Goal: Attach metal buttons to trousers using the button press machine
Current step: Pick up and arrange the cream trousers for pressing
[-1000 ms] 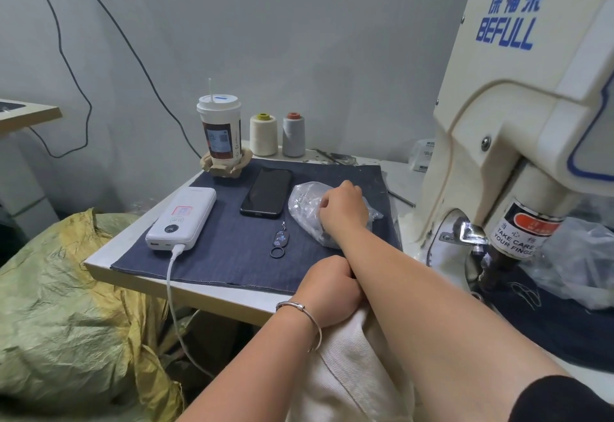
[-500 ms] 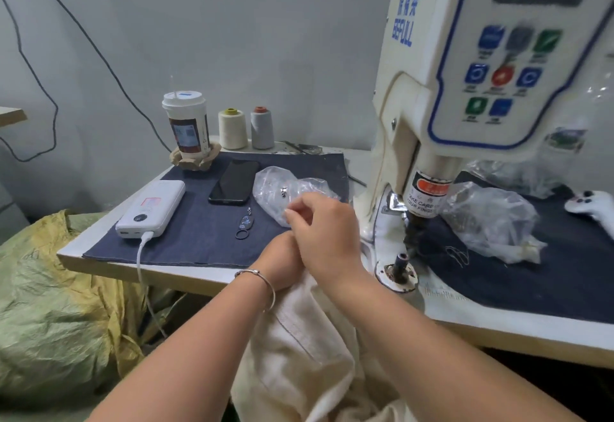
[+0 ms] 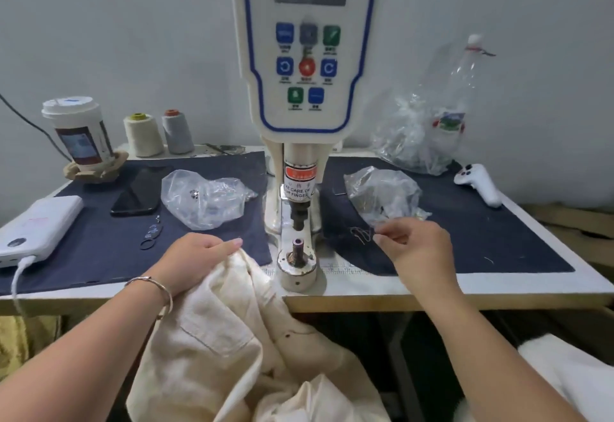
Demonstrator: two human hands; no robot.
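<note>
Right hand (image 3: 417,248) has crossed from the clear bag (image 3: 202,197) left of centre to the right side of the frame, now just below the second bag (image 3: 382,195). Its fingers (image 3: 382,238) look pinched together at the tips; can't tell if a button part sits between them, too small to see. Head has swung too: press machine (image 3: 299,89) now dead centre, ctrl panel facing me.

Left hand (image 3: 196,255) hasn't left the cream trousers (image 3: 232,338); it grips a fold of cloth at the surface (image 3: 465,288) edge, bottom centre, index finger lying out over it. Trousers hang mostly off the edge toward my lap, waistband not yet on the lower die (image 3: 298,248). Die post bare, punch above it raised.

Reading: prob. collecting the 2nd button half from the right bag, then load die and slide cloth under. Nothing pressed yet this cycle.

Surface: dark denim mats either side of the machine. Left side, back to front: lidded cup (image 3: 78,132) on a holder, two thread cones (image 3: 157,134), black phone (image 3: 139,192), white power bank (image 3: 36,225) w/ cable, key ring. Right side: bigger crumpled bag at back, white controller (image 3: 478,182) far right. Plain grey wall behind.
</note>
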